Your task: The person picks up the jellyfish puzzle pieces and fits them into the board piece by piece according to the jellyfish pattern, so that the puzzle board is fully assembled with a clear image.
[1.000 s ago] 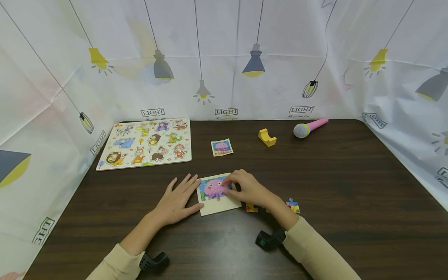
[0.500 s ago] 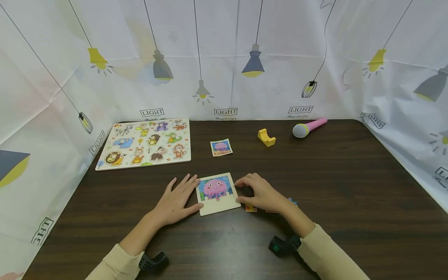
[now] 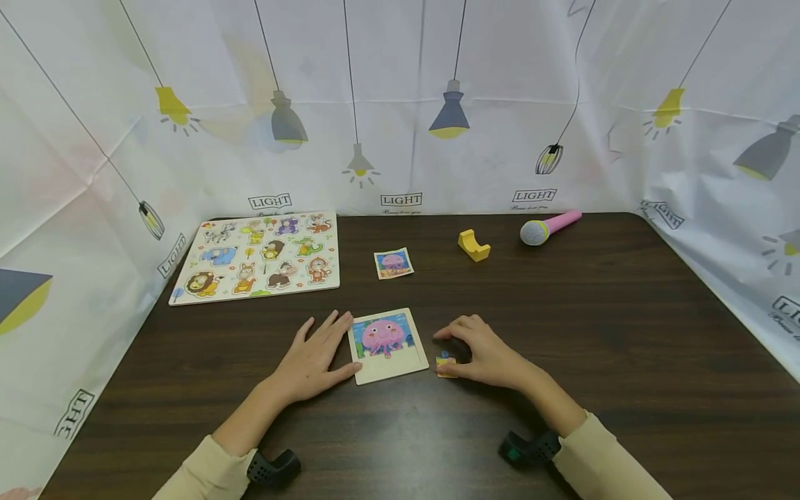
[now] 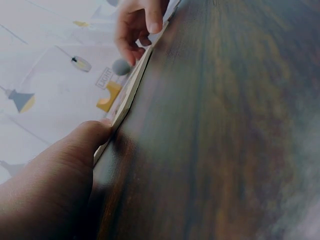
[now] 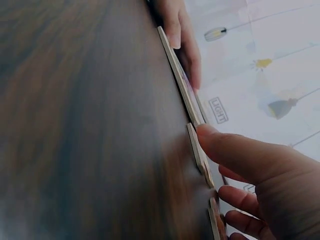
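Observation:
A small wooden jigsaw board lies mid-table in the head view. Its upper part shows a pink octopus-like creature; the lower strip is bare wood. My left hand rests flat with fingers spread, thumb and forefinger touching the board's left edge. To the board's right, my right hand arches over a yellow jigsaw piece, thumb at the piece and forefinger raised apart from it. In the right wrist view the thumb touches the edge of a flat wooden piece. Another piece lies below the curved fingers.
Behind the board lies a small picture card with the same creature. An animal puzzle board lies back left. A yellow curved block and a pink toy microphone sit at the back. A lamp-print cloth hangs behind.
My right hand has left the pink creature's picture and moved right, to the yellow jigsaw piece beside the board. My left hand has stayed at the board's left edge.

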Demonstrator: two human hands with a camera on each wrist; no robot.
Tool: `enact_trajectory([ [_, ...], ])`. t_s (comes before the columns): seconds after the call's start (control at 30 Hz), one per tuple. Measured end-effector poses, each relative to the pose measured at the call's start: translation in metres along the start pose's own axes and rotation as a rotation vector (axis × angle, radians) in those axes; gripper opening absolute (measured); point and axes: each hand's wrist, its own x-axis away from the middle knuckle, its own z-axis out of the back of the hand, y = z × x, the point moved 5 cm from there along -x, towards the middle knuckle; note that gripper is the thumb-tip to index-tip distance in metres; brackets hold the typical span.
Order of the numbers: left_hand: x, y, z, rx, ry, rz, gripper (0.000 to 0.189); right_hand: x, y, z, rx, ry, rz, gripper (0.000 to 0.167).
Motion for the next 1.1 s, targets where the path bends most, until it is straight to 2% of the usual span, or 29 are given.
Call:
enact_trajectory([
  [0.3, 0.0, 0.0, 0.0, 0.019, 0.014, 0.0, 0.084, 0.01, 0.006, 0.001, -0.023, -0.045, 0.015, 0.038],
  [0.6, 0.0, 0.0, -0.001, 0.007, -0.003, 0.009, 0.083, 0.012, 0.006, 0.002, -0.057, -0.059, 0.023, 0.035],
  [1.1, 0.0, 0.0, -0.001, 0.002, -0.003, 0.006, 0.083, 0.01, 0.003, 0.004, -0.128, -0.001, 0.035, 0.031],
])
